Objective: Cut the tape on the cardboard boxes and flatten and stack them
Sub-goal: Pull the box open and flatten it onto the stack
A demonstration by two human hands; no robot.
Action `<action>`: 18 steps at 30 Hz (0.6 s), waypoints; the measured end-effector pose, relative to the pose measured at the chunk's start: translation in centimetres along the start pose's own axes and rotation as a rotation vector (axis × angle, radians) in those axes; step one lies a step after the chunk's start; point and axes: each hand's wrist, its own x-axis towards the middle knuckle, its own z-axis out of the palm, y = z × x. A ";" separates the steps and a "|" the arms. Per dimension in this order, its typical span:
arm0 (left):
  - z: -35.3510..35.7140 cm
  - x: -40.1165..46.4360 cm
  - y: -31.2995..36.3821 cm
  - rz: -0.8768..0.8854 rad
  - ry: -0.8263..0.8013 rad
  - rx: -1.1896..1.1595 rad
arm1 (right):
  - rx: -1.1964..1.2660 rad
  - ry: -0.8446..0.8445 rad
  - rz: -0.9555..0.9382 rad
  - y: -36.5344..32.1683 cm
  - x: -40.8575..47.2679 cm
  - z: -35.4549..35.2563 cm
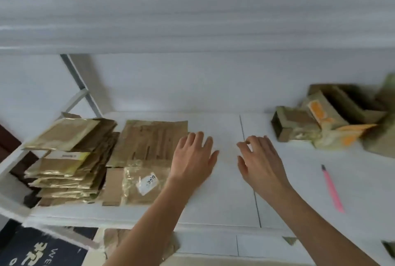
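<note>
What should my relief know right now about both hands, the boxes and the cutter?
Left hand: open, empty, at the flattened boxes' edge.
Right hand: open, empty, fingers loosely bent above the white shelf.
Pink cutter: lies on the shelf, right of the right hand.
Done: flattened boxes stacked at left.
Left: unflattened boxes piled at right, still to cut, flatten and stack.
</note>
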 end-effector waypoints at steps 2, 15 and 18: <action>1.2 1.2 4.9 0.037 -0.029 -0.021 | -0.034 -0.037 0.049 4.5 -2.5 -0.3; 8.2 9.4 17.3 0.125 -0.099 -0.016 | -0.117 -0.204 0.158 21.1 -2.7 3.5; 10.3 11.6 17.0 0.115 -0.105 0.008 | -0.111 -0.256 0.193 22.9 -0.7 6.3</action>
